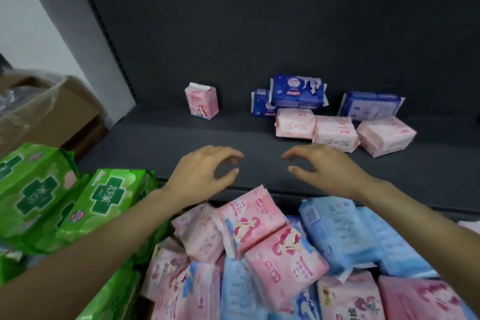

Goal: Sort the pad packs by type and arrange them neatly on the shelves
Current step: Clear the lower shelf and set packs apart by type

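Both hands hang over the front edge of the dark shelf (181, 135) and hold nothing. The left hand (202, 171) and the right hand (324, 166) have loosely bent fingers. On the shelf one pink pack (202, 101) stands alone at the back. To its right, three pale pink packs (335, 132) lie in a row before the dark blue packs (298, 92). Below the hands sits a heap of pink and light blue packs (285, 254). Green packs (52, 195) are piled on the left beside a cardboard box (52, 112).
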The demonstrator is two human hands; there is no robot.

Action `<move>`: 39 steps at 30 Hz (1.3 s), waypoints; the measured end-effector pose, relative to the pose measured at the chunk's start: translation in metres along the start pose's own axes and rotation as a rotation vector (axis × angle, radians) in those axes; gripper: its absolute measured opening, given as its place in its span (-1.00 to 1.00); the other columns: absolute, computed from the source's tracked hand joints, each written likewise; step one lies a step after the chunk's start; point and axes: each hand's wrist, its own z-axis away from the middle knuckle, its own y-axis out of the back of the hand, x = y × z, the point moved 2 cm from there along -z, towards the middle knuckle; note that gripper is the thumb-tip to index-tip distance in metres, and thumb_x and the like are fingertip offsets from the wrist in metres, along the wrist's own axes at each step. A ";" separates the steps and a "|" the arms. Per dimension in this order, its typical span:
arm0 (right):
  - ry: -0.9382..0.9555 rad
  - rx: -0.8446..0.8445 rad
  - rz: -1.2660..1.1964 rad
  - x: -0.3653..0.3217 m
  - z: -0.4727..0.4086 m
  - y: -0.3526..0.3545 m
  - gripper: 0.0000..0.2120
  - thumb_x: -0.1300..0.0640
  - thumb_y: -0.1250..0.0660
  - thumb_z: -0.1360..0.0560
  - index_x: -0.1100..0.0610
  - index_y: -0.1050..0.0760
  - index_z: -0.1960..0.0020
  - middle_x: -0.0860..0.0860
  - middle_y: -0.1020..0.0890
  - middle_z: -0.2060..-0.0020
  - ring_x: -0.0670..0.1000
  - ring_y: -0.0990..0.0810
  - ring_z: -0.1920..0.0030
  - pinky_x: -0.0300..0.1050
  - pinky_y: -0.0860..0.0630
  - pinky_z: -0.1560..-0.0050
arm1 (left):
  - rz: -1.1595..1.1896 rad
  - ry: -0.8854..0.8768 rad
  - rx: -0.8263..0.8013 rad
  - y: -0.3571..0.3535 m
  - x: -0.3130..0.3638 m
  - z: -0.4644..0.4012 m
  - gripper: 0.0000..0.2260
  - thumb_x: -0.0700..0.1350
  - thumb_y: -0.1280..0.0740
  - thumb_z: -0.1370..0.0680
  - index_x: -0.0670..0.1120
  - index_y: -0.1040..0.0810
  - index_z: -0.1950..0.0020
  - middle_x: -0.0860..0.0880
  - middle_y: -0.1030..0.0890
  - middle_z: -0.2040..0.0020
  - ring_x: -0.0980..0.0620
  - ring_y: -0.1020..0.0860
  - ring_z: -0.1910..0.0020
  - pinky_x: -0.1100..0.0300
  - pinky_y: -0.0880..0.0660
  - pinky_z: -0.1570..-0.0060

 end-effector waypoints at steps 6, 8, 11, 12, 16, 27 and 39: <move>-0.177 0.093 0.210 0.084 -0.025 0.019 -0.49 0.02 -0.33 -0.48 -0.01 -0.32 -0.41 0.01 -0.42 -0.34 0.07 -0.34 -0.33 -0.07 -0.32 -0.26 | -0.037 -0.012 -0.064 -0.075 0.006 -0.133 -0.44 0.06 -0.36 -0.49 0.02 -0.29 -0.45 0.02 -0.38 -0.36 0.01 -0.33 -0.32 0.08 -0.39 -0.21; -0.238 0.052 0.258 0.115 -0.039 0.015 -0.36 -0.02 -0.36 -0.45 -0.02 -0.21 -0.47 0.02 -0.29 -0.43 0.09 -0.25 -0.41 0.01 -0.26 -0.37 | -0.091 0.001 -0.120 -0.102 0.011 -0.169 -0.33 0.05 -0.39 -0.47 -0.01 -0.19 -0.51 -0.02 -0.28 -0.44 -0.02 -0.23 -0.41 0.05 -0.33 -0.30; -0.314 -0.055 0.265 0.148 -0.060 0.005 -0.21 -0.02 -0.39 -0.45 0.04 -0.04 -0.53 0.06 -0.08 -0.52 0.08 -0.06 -0.51 0.00 -0.10 -0.47 | -0.144 0.062 -0.211 -0.138 0.014 -0.208 -0.20 0.06 -0.40 -0.45 -0.01 -0.02 -0.55 -0.07 -0.18 -0.50 -0.07 -0.16 -0.46 0.01 -0.25 -0.36; -0.318 -0.101 0.302 0.156 -0.068 0.002 -0.18 -0.02 -0.39 -0.45 0.07 0.00 -0.54 0.07 -0.02 -0.54 0.07 0.00 -0.52 -0.02 -0.05 -0.49 | -0.180 0.092 -0.242 -0.147 0.013 -0.217 -0.17 0.08 -0.40 -0.45 -0.02 0.03 -0.56 -0.10 -0.18 -0.49 -0.09 -0.18 -0.45 0.00 -0.24 -0.37; -0.395 -0.241 0.426 0.179 -0.091 -0.008 -0.04 -0.12 -0.41 -0.41 0.10 0.13 -0.56 0.12 -0.01 -0.53 0.12 0.00 -0.52 0.06 -0.03 -0.50 | -0.365 0.136 -0.266 -0.167 0.004 -0.236 -0.14 0.23 -0.39 -0.42 -0.05 -0.03 -0.55 -0.15 -0.26 -0.41 -0.12 -0.26 -0.39 -0.01 -0.28 -0.33; -0.643 0.265 -0.056 0.169 -0.035 0.018 -0.19 -0.18 -0.51 -0.23 0.17 -0.27 -0.30 0.09 -0.43 -0.21 0.11 -0.38 -0.23 0.02 -0.39 -0.19 | -0.124 0.115 -0.271 -0.150 0.011 -0.228 -0.21 0.17 -0.51 -0.27 0.03 -0.18 -0.36 -0.06 -0.44 -0.25 -0.09 -0.40 -0.21 0.09 -0.36 0.02; -0.801 0.518 -0.258 0.072 0.133 0.044 -0.14 -0.20 -0.45 -0.29 -0.15 -0.09 -0.46 -0.03 -0.33 -0.19 0.03 -0.44 -0.16 0.03 -0.46 -0.12 | 0.360 0.016 -0.140 -0.082 0.123 -0.116 -0.12 0.19 -0.54 -0.24 0.07 -0.20 -0.45 0.01 -0.36 -0.29 -0.01 -0.31 -0.28 0.09 -0.32 -0.23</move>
